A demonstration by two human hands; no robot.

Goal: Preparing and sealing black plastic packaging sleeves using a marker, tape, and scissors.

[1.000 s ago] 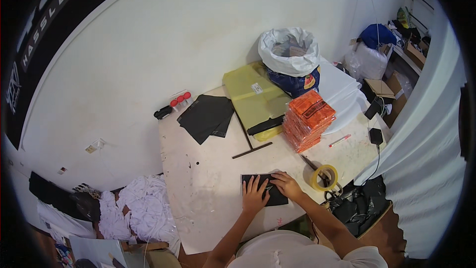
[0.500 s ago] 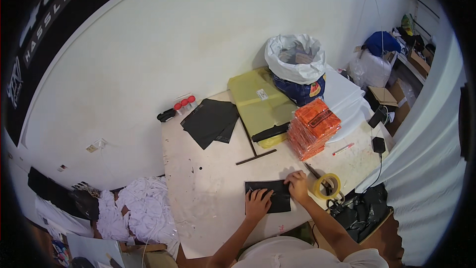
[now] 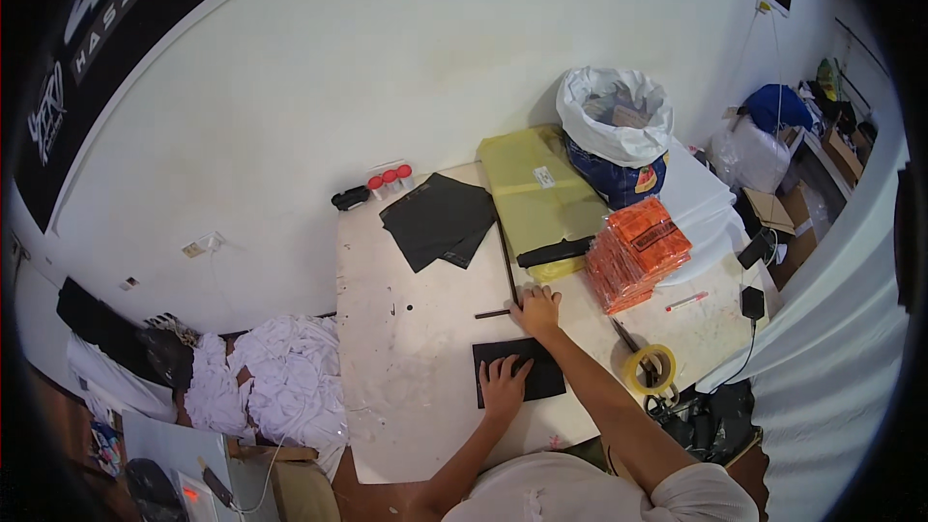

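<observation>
A flat black rectangular pouch or sheet (image 3: 547, 379) lies near the front edge of the table. My left hand (image 3: 504, 389) rests on its left part, palm down with the fingers spread. Just beyond the pouch, my right hand (image 3: 538, 311) has its fingers closed over the crossbar end of a dark T-square (image 3: 507, 266). The hand covers the joint and part of the crossbar. The T-square's long blade runs away from me, between the larger black sheets (image 3: 435, 222) and a yellow plastic-wrapped stack (image 3: 541, 188).
Orange packets (image 3: 638, 251) in clear wrap are piled at the right, near a pen (image 3: 686, 303) and a yellow tape roll (image 3: 632, 367). Behind stands a white-rimmed sack (image 3: 614, 135). Red-capped containers (image 3: 390, 178) sit by the wall. White cloth (image 3: 290, 367) heaps left of the table.
My right hand has left the black pouch, reached forward and taken hold of the T-square. My left hand stays on the pouch. The whole view has shifted slightly.
</observation>
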